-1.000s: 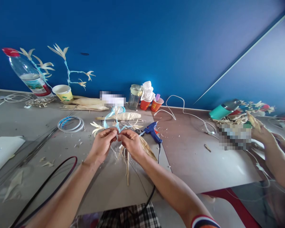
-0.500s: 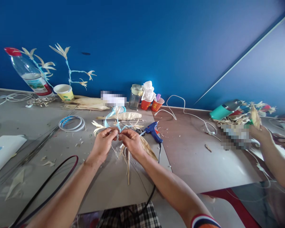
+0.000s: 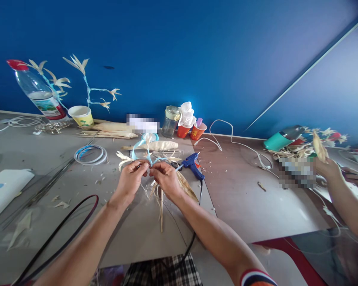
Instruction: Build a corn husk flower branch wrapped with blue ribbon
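Note:
Between the pinched fingers of my left hand [image 3: 131, 177] and my right hand [image 3: 167, 179] is a small branch of husk flowers [image 3: 149, 153], its stem wrapped in light blue tape. Pale petals stick out to the left, upward and to the right. The stem's lower end is hidden by my fingertips. A strip of blue tape [image 3: 134, 152] runs close behind my left hand up to a tape roll [image 3: 151, 137]. Just right of my right hand lies a blue glue gun [image 3: 193, 165]. Dry husk pieces [image 3: 186, 186] lie below it, partly behind my hand.
Finished husk flowers [image 3: 88, 87] stand in a yellow paper cup [image 3: 82, 117] near a tilted plastic bottle [image 3: 44, 97]. Rings of tape [image 3: 90, 155] and thin wires [image 3: 52, 180] lie left. Red cups [image 3: 197, 132] and a jar [image 3: 170, 122] line the wall. A co-worker's hand [image 3: 329, 169] holds a husk, right.
Almost nothing differs. Both my hands keep their pinch on the branch in the same place, and the view has shifted very slightly.

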Demonstrator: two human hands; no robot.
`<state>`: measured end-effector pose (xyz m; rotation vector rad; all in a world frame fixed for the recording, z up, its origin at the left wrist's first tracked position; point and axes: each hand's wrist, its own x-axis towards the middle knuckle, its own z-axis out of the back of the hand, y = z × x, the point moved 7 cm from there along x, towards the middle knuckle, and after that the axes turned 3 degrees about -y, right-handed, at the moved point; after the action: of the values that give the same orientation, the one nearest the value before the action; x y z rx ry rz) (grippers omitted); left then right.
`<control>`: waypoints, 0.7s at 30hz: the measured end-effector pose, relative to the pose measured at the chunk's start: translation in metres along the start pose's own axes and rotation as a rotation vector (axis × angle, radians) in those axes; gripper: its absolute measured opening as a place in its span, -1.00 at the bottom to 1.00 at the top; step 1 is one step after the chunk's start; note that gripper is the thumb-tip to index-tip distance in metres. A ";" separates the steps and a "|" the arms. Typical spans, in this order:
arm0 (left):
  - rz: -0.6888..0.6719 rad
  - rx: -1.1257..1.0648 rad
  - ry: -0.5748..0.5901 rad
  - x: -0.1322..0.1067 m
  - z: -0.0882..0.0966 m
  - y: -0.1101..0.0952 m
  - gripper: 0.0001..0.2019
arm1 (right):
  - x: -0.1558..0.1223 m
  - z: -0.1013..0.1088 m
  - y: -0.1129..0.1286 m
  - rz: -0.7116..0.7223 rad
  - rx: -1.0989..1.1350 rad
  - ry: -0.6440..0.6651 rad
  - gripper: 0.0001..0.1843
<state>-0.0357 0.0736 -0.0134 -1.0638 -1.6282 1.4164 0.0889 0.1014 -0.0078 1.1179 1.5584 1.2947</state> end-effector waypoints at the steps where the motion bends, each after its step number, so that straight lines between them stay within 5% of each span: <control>1: -0.001 0.002 0.000 0.000 0.000 0.000 -0.84 | 0.000 0.000 0.000 -0.004 -0.003 -0.002 -0.89; 21: 0.210 -0.246 0.052 -0.005 -0.010 0.005 -0.68 | 0.001 0.001 -0.002 -0.067 0.220 -0.020 -0.80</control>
<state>-0.0240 0.0735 -0.0165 -1.4368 -1.7255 1.3294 0.0890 0.1020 -0.0100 1.1984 1.7394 1.0839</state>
